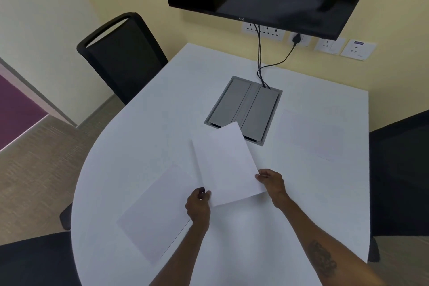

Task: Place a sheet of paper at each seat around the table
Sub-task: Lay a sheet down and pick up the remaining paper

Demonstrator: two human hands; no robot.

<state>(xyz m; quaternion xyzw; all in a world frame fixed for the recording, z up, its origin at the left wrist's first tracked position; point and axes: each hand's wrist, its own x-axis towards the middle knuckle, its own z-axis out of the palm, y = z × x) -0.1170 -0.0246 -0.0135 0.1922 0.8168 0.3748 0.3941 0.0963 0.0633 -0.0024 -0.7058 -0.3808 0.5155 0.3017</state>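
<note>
Across the white desk [232, 239] two sheets already lay flat, and a third sheet of paper [226, 162] hung above its middle, light and floppy. Left hand [197, 204] and right hand [270, 181] each pinched a near corner, a sensible grip against sagging.

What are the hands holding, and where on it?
A sheet of paper: left hand grips its near left corner, right hand its near right edge.
</note>
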